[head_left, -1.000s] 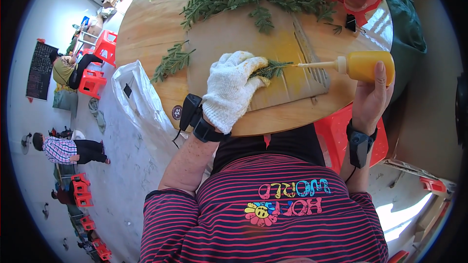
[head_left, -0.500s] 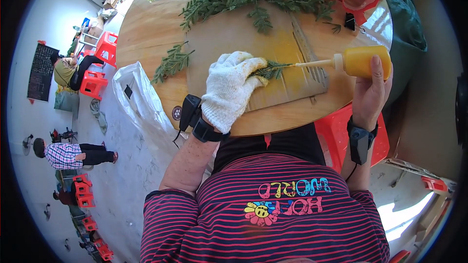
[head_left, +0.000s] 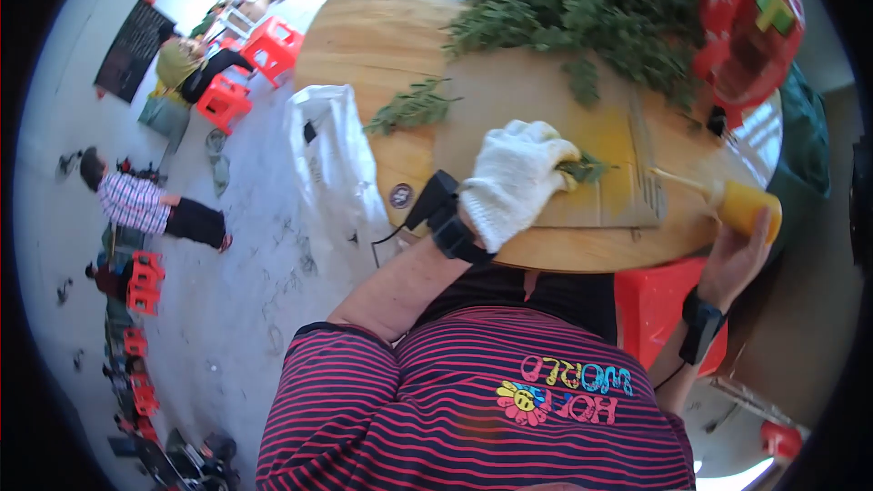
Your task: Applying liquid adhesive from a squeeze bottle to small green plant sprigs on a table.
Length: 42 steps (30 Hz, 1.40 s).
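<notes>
Landmark: flat brown cardboard sheet [head_left: 509,118] on round wooden table [head_left: 364,45].

Small green leafy sprig [head_left: 584,167]: dark, feathery, lying at sheet's centre, pinned under left hand [head_left: 511,177] in white knitted glove, fingers closed on it.

Far left of sheet: black rectangular board [head_left: 133,47] on floor. Left of sheet, over table edge: white plastic bag [head_left: 329,156]. Beyond sheet: heap of green leafy branches [head_left: 582,0]. Right of sheet: orange-yellow plastic squeeze bottle [head_left: 744,207], long nozzle pointing at sheet, gripped in bare right hand [head_left: 735,259]. Upper right of sheet: red plastic container [head_left: 738,27].
</notes>
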Motion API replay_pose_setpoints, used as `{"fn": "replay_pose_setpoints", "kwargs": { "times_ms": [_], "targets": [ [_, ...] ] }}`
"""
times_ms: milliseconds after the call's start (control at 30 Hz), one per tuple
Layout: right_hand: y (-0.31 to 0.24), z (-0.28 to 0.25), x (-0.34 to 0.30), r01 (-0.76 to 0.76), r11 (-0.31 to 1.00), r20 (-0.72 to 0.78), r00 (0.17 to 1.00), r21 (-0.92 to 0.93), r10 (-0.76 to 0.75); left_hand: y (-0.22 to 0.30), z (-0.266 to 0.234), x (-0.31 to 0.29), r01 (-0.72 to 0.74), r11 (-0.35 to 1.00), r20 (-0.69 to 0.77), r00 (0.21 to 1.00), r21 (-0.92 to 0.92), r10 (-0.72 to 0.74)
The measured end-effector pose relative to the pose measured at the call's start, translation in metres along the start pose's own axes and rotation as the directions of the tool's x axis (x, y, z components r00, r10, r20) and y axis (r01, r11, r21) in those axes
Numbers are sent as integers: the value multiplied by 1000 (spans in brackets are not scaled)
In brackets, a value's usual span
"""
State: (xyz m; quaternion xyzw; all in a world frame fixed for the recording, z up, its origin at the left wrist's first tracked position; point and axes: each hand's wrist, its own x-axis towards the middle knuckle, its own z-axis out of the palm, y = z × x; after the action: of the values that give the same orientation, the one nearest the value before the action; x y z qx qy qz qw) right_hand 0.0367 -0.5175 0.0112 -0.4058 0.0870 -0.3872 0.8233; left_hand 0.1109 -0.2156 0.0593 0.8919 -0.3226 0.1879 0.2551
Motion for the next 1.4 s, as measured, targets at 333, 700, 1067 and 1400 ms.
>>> {"fn": "replay_pose_setpoints", "kwargs": {
  "times_ms": [333, 700, 1067, 1400],
  "targets": [
    [22, 42, -21, -147, 947, 49, 989, 284, 139, -24, -53, -21, 133, 975, -208, 974, 176, -95],
    [28, 37, -11, -278, 914, 75, 960, 295, 268, -112, -72, -13, 428, 850, 16, 891, 305, -455],
    [33, 26, -20, -419, 785, 227, 908, 457, 353, -130, -54, -3, 492, 684, -82, 838, 538, -539],
    [29, 14, -14, -470, 745, 340, 878, 473, 337, -143, -62, 20, 440, 828, -278, 892, 347, -358]
  ]
}}
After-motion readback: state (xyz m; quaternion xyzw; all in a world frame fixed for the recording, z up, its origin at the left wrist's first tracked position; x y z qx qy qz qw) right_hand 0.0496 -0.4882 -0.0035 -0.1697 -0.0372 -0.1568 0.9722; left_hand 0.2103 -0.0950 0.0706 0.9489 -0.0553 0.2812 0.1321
